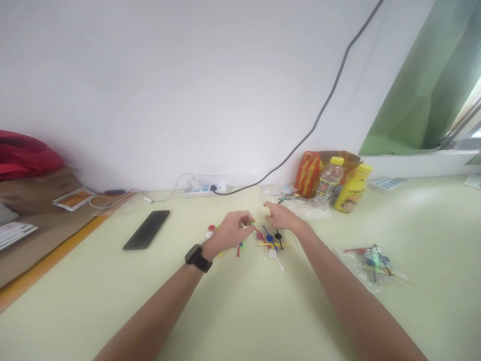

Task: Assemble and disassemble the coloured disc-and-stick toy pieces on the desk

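My left hand (pixel 232 229), with a black watch (pixel 198 258) on its wrist, hovers over a scatter of small coloured plastic sticks (pixel 271 243) on the pale yellow-green table (pixel 240 311). Its fingers are curled in a pinch on a thin green stick (pixel 251 224). My right hand (pixel 282 216) is just to the right of it, fingers bent and close to the same stick; whether it holds anything is unclear. Blue, black, red, yellow and white pieces lie below both hands.
A black phone (pixel 147 229) lies left of the hands. A clear bag of more coloured pieces (pixel 374 261) sits at the right. Behind stand two bottles (pixel 340 188), an orange bag (pixel 308 173) and a power strip (pixel 201 188) with a grey cable. Cardboard and papers fill the left edge.
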Action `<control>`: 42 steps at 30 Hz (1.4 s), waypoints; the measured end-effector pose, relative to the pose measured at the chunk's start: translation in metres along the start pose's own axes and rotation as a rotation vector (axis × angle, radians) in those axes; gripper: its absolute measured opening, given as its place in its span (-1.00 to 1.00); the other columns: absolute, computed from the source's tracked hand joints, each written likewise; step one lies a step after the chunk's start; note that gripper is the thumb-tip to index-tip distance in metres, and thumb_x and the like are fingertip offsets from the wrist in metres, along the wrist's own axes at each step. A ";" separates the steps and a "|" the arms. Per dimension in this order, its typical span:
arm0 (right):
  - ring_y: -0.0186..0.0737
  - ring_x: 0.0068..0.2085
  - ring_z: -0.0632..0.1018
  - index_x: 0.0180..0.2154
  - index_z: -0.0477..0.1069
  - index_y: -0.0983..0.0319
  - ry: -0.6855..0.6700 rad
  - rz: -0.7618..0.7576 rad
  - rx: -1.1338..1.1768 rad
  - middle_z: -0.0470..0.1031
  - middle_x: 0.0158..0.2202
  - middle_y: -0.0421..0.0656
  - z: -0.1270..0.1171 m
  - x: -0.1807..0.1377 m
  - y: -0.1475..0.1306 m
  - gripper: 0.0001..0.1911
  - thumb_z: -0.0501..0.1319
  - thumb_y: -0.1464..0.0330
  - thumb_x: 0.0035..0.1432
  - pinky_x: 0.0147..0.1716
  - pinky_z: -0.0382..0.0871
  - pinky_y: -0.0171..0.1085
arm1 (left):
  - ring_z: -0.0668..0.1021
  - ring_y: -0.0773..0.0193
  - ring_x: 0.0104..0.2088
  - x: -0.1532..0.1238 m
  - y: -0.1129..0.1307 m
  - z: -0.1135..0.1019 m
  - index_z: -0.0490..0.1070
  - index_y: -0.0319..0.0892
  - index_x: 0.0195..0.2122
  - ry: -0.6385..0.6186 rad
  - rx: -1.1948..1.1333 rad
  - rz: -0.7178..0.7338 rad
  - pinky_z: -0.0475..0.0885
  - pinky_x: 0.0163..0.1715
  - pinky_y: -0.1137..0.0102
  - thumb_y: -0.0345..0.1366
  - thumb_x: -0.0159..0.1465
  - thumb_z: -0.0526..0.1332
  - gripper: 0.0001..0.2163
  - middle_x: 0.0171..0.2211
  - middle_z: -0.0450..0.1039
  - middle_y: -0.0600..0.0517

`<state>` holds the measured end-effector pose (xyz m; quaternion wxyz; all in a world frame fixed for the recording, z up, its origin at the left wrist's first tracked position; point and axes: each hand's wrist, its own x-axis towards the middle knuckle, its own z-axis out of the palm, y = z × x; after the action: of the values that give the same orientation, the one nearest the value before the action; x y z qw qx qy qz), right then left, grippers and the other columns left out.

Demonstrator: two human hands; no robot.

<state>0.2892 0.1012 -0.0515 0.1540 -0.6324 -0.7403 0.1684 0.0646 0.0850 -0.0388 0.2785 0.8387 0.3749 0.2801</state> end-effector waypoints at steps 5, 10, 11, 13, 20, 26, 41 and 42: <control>-0.11 -0.19 0.59 -0.29 0.55 0.24 -0.089 -0.029 -0.073 0.61 -0.20 0.00 -0.003 -0.006 -0.015 -0.85 0.22 0.33 0.22 -0.30 0.33 -0.28 | 0.57 0.11 -0.26 -0.005 -0.008 0.009 0.49 -0.10 -0.37 -0.019 0.290 0.022 0.40 -0.27 0.30 -0.31 0.21 0.25 -0.96 -0.37 0.57 0.02; -0.24 -0.47 0.52 -0.53 0.51 0.23 -0.291 -0.095 -0.093 0.58 -0.48 -0.12 0.000 -0.011 -0.034 -0.89 0.36 0.35 -0.03 -0.53 0.22 -0.32 | 0.55 0.07 -0.27 -0.008 -0.011 0.011 0.52 -0.11 -0.38 -0.066 0.473 0.029 0.38 -0.25 0.27 -0.39 0.23 0.23 -0.91 -0.38 0.52 -0.03; -0.24 -0.47 0.52 -0.53 0.52 0.23 -0.301 -0.093 -0.103 0.59 -0.47 -0.11 0.000 -0.012 -0.035 -0.94 0.35 0.40 -0.07 -0.53 0.22 -0.32 | 0.55 0.06 -0.26 -0.008 -0.011 0.011 0.53 -0.12 -0.37 -0.068 0.485 0.035 0.38 -0.22 0.25 -0.40 0.23 0.22 -0.90 -0.37 0.53 -0.04; -0.23 -0.46 0.53 -0.51 0.53 0.24 -0.307 -0.087 -0.117 0.61 -0.44 -0.09 -0.001 -0.012 -0.036 -0.97 0.30 0.45 -0.09 -0.53 0.22 -0.32 | 0.55 0.05 -0.21 -0.008 -0.008 0.010 0.54 -0.11 -0.26 -0.068 0.475 0.057 0.39 -0.18 0.23 -0.39 0.25 0.22 -0.88 -0.30 0.56 -0.05; -0.23 -0.42 0.54 -0.44 0.57 0.22 -0.381 -0.102 -0.121 0.63 -0.39 -0.11 -0.017 -0.017 -0.036 -0.89 0.27 0.35 0.02 -0.52 0.22 -0.32 | 0.53 0.04 -0.13 -0.009 -0.004 0.009 0.60 -0.09 -0.11 -0.177 0.511 0.154 0.39 -0.13 0.23 -0.33 0.36 0.18 -0.80 -0.15 0.56 -0.09; -0.21 -0.39 0.56 -0.45 0.57 0.22 -0.533 -0.108 -0.142 0.62 -0.40 -0.16 -0.017 -0.017 -0.038 -0.83 0.41 0.25 -0.08 -0.47 0.27 -0.32 | 0.50 0.04 -0.10 -0.009 -0.010 0.008 0.55 -0.05 0.00 -0.123 0.587 0.176 0.39 -0.09 0.20 -0.33 0.39 0.16 -0.77 -0.06 0.53 -0.08; -0.25 -0.39 0.62 -0.35 0.34 0.20 -0.428 -0.109 0.208 0.64 -0.35 -0.16 -0.039 -0.022 -0.029 -0.89 0.27 0.36 0.14 -0.46 0.36 -0.37 | 0.49 0.09 -0.09 -0.006 -0.014 0.006 0.59 -0.06 -0.14 -0.069 0.516 0.253 0.38 -0.06 0.21 -0.45 0.35 0.16 -0.77 -0.06 0.56 -0.01; -0.26 -0.42 0.62 -0.37 0.30 0.20 -0.410 -0.096 0.294 0.64 -0.37 -0.16 -0.039 -0.022 -0.027 -0.87 0.27 0.38 0.13 -0.47 0.38 -0.37 | 0.49 0.09 -0.09 -0.006 -0.015 0.006 0.60 -0.06 -0.17 -0.090 0.518 0.263 0.38 -0.07 0.21 -0.47 0.34 0.16 -0.76 -0.07 0.56 -0.01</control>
<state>0.2863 0.0783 -0.0048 0.0989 -0.5198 -0.7528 0.3915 0.0582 0.0872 -0.0541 0.0328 0.9349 0.3093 0.1710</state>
